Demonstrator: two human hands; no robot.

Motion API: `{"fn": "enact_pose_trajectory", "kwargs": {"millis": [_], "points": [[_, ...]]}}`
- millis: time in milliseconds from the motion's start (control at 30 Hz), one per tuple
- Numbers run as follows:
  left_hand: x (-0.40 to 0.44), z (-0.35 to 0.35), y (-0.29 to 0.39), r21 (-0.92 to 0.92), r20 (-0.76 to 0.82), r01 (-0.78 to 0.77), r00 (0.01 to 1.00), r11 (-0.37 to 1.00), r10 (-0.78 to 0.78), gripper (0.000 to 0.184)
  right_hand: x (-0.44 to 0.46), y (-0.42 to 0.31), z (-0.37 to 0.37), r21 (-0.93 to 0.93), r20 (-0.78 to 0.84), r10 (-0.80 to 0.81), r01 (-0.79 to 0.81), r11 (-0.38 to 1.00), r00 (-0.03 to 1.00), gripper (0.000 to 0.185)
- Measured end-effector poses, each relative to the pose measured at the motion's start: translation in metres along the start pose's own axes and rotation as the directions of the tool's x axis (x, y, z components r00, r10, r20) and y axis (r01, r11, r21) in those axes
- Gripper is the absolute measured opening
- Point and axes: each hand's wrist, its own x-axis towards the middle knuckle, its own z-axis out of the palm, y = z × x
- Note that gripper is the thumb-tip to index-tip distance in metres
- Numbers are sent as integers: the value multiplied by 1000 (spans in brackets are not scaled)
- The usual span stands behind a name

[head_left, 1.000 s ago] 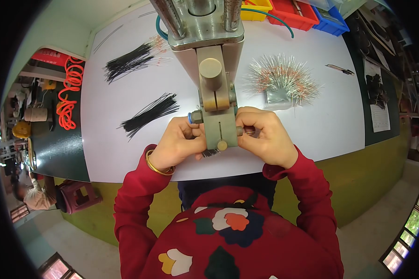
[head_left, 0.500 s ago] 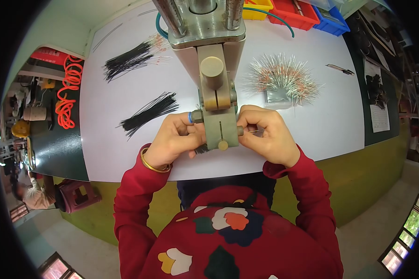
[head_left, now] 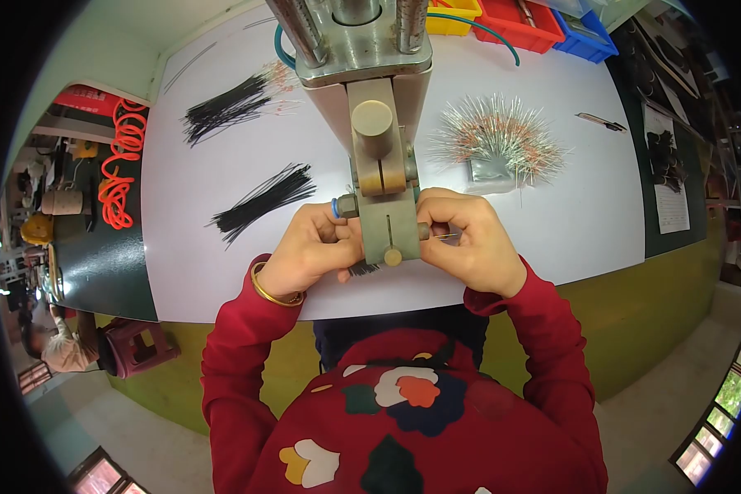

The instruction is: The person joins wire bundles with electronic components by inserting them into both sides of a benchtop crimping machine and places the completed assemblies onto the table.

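Note:
A metal bench press (head_left: 379,156) stands between my hands and hides their fingertips. My left hand (head_left: 317,247), with a bangle at its wrist, is closed at the press head's left side; cut ends of black wires (head_left: 362,268) stick out below its fingers. On the right side my right hand (head_left: 473,239) pinches a thin wire lead (head_left: 446,236), thumb against forefinger. What the lead joins behind the press head is hidden. Beyond the right hand, a fanned heap of silvery leads with small orange parts (head_left: 502,136) rests at a grey block (head_left: 492,171).
Left of the press lie a bundle of black wires (head_left: 263,202) and black wires with orange-and-silver ends (head_left: 226,107). A pen (head_left: 601,123) is at the right. Yellow (head_left: 454,16), red (head_left: 519,25) and blue (head_left: 586,37) bins stand behind. An orange coiled hose (head_left: 122,165) hangs left.
My right fingers have shifted slightly left and the pinched lead shows more plainly. The black wire ends under my left hand stick out further right.

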Motion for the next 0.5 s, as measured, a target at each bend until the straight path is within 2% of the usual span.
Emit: {"fn": "enact_pose_trajectory", "kwargs": {"millis": [167, 500], "points": [[0, 8, 2, -22, -49, 14, 999, 1000, -15, 7, 1, 1, 3, -42, -12, -26, 25, 999, 1000, 9], [0, 9, 7, 48, -26, 0, 1000, 999, 1, 12, 1, 0, 1, -55, -15, -9, 8, 998, 1000, 11]]}}
